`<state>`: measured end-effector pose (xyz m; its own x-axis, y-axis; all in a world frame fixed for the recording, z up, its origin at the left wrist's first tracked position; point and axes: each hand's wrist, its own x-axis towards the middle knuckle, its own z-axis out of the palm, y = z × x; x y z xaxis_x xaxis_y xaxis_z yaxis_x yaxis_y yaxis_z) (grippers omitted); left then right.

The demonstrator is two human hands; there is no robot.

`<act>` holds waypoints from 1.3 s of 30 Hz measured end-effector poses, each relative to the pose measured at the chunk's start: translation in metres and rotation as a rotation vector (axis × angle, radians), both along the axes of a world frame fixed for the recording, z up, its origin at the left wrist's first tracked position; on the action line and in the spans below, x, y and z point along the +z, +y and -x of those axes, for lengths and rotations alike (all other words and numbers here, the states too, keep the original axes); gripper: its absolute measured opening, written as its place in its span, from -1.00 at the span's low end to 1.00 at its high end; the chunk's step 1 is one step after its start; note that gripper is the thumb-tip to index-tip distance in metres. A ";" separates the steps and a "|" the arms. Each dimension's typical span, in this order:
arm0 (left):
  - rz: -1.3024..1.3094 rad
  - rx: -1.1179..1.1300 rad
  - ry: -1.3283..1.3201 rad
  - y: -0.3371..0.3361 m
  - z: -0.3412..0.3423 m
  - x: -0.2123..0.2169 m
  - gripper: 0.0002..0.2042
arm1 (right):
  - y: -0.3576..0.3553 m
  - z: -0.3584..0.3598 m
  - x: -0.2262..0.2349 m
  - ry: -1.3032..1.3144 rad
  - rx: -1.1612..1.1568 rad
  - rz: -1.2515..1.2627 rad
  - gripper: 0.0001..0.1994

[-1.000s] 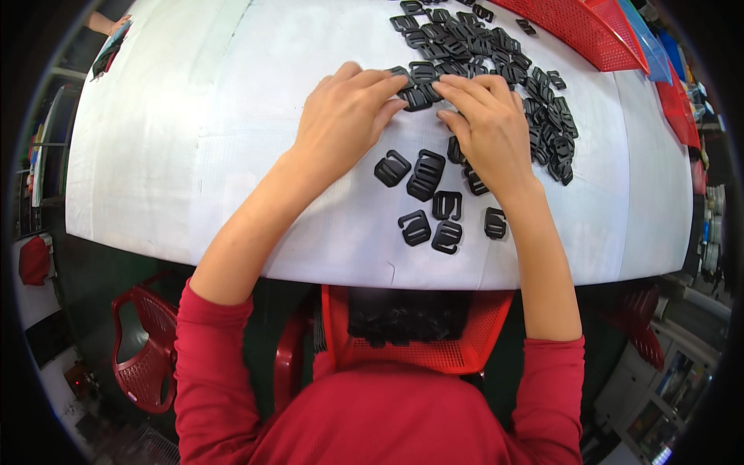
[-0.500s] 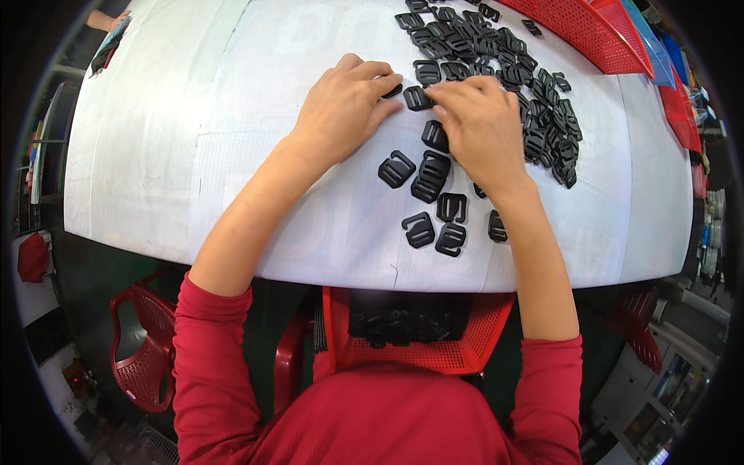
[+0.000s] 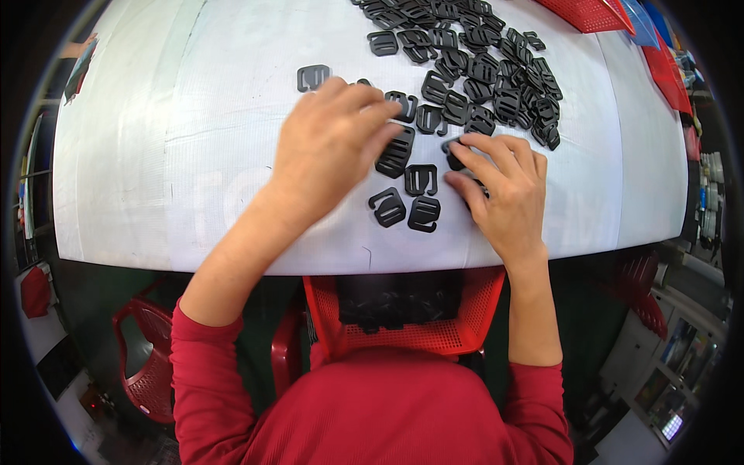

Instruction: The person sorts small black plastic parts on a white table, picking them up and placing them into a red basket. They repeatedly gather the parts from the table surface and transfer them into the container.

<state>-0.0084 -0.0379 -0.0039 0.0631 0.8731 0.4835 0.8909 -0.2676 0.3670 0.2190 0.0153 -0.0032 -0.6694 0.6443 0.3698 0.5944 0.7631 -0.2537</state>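
Note:
A heap of black plastic buckles (image 3: 473, 70) covers the far right of the white table (image 3: 186, 155). A few loose buckles lie near the front edge, among them two side by side (image 3: 407, 211) and a stacked one (image 3: 395, 153). My left hand (image 3: 329, 147) lies palm down, its fingertips on the stacked buckle and another beside it; I cannot tell if it grips either. My right hand (image 3: 504, 190) pinches a single black buckle (image 3: 452, 146) between thumb and forefinger at the heap's near edge.
A red mesh basket (image 3: 457, 329) with black buckles in it hangs under the table's front edge, above my lap. One lone buckle (image 3: 313, 77) lies left of the heap. Red trays (image 3: 597, 12) stand at the far right, and a red chair (image 3: 143, 356) at lower left.
My hands, close together at the heap's edge before, have drawn apart. The left now rests over the loose buckles; the right has pulled one buckle toward the front.

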 end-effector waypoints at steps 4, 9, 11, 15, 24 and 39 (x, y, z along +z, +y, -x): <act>0.116 -0.009 0.109 -0.019 -0.030 -0.004 -0.76 | -0.001 -0.021 0.000 0.009 -0.084 -0.034 -0.78; 0.041 -0.029 0.136 -0.008 -0.049 -0.001 -0.74 | 0.019 -0.004 -0.008 0.087 -0.077 -0.078 -0.76; 0.019 0.032 0.182 0.008 -0.051 -0.005 -0.73 | 0.019 -0.006 -0.010 0.039 -0.101 -0.142 -0.75; 0.028 -0.002 0.249 0.019 -0.045 -0.013 -0.78 | 0.015 -0.017 -0.005 -0.009 -0.143 -0.124 -0.75; -0.015 -0.032 0.028 0.025 -0.042 -0.007 -0.84 | 0.057 0.008 -0.025 0.115 0.051 -0.214 -0.87; 0.121 0.027 -0.314 0.072 -0.014 -0.020 -0.83 | 0.048 0.022 -0.019 0.168 0.009 -0.149 -0.83</act>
